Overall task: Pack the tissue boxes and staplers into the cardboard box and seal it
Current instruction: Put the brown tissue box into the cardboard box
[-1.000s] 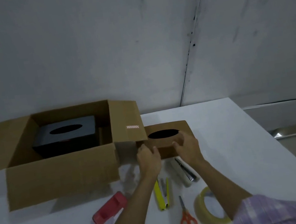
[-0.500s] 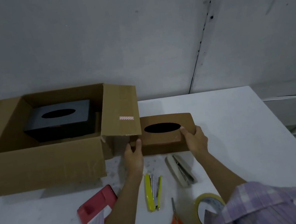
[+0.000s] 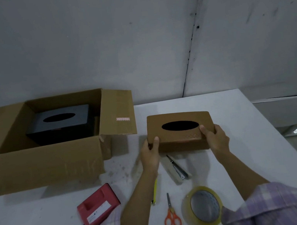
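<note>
A brown tissue box (image 3: 180,126) with a dark oval slot is held just above the white table. My left hand (image 3: 151,153) grips its near left corner and my right hand (image 3: 216,138) its near right corner. To the left stands the open cardboard box (image 3: 48,163), flaps spread, with a black tissue box (image 3: 62,124) inside. A beige stapler (image 3: 176,169) lies below the brown box. A yellow stapler (image 3: 155,191) lies partly hidden by my left forearm. A red stapler (image 3: 98,206) lies near the front edge.
Orange-handled scissors (image 3: 172,216) and a roll of clear packing tape (image 3: 204,207) lie at the table's near edge, between my forearms. The white table (image 3: 232,118) ends at the right; a grey wall stands behind.
Both hands have brought the brown tissue box toward me and to the right, away from the cardboard box's right flap, and raised it slightly. The camera view has shifted too.
</note>
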